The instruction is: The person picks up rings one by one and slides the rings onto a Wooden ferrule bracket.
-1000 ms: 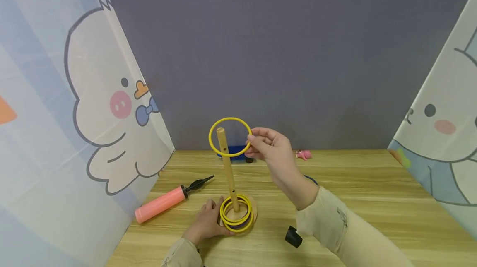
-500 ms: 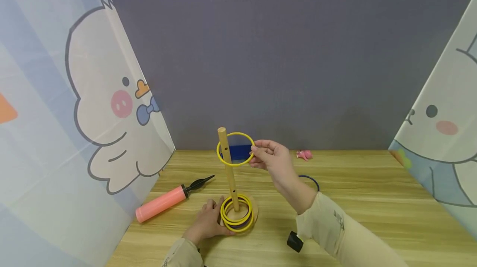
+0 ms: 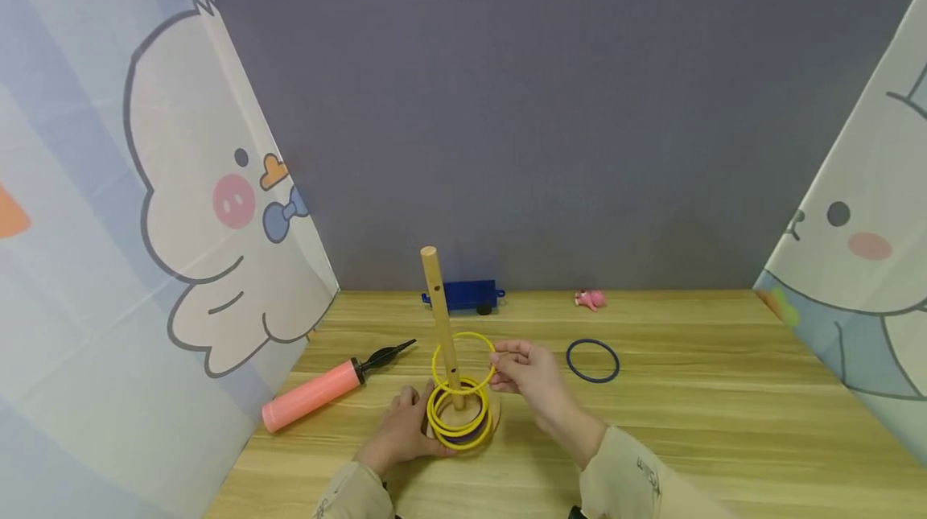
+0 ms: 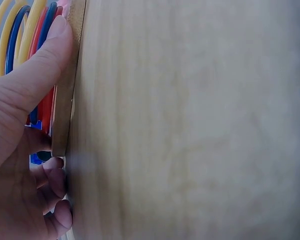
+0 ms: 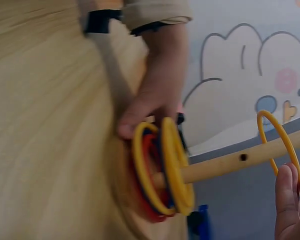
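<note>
A wooden ring-toss stand has an upright peg (image 3: 438,294) on a round base (image 3: 496,408). My left hand (image 3: 405,426) grips the base by its edge, with the thumb (image 4: 40,65) along one side and the fingers on the other. Several rings (image 3: 463,449) lie stacked round the foot of the peg; yellow, blue and red ones show in the wrist views. Between thumb and fingers my right hand (image 3: 534,382) pinches a yellow ring (image 3: 474,334) by its right side. That ring encircles the peg a little above the stack.
On the left lies a pink hand pump (image 3: 315,397) with a black nozzle. A dark blue ring (image 3: 593,381) rests on the table (image 3: 710,390) to the right. At the back are a blue toy trailer (image 3: 471,294) and a small pink figure (image 3: 591,299), before a grey wall.
My right hand has lowered the yellow ring from the peg's top down along it towards the stack. The dark blue ring is now uncovered. My left hand has stayed at the base.
</note>
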Motion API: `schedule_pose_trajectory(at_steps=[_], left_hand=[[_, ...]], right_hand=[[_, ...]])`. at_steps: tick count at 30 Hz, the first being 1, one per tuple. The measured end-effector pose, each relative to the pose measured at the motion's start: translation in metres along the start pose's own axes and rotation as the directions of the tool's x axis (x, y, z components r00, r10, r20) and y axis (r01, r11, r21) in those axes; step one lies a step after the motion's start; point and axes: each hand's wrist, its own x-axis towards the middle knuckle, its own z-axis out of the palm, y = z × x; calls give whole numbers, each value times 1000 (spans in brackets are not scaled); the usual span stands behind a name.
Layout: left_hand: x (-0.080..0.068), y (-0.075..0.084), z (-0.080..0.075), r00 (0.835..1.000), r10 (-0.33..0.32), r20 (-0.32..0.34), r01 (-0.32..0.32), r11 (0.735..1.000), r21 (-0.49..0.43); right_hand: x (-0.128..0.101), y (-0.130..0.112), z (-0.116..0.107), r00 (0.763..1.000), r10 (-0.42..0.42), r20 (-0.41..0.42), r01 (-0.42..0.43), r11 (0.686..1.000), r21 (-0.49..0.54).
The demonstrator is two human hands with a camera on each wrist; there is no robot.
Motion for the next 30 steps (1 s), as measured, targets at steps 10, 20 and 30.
schedule_pose_trajectory(at_steps=[10,20,30], left_hand=[[1,0,1,1000,0,8,0,1000,-3],[1,0,1,1000,3,3,-3,1000,-2],[0,-1,-1,1000,-3,9,3,1000,-8]], right_hand=[[-2,52,-2,999,36,31,-33,997,-74],[1,73,-7,1000,3,-4,-4,993,-121],[-3,80,-29,999,-20,-43,13,987,-163]])
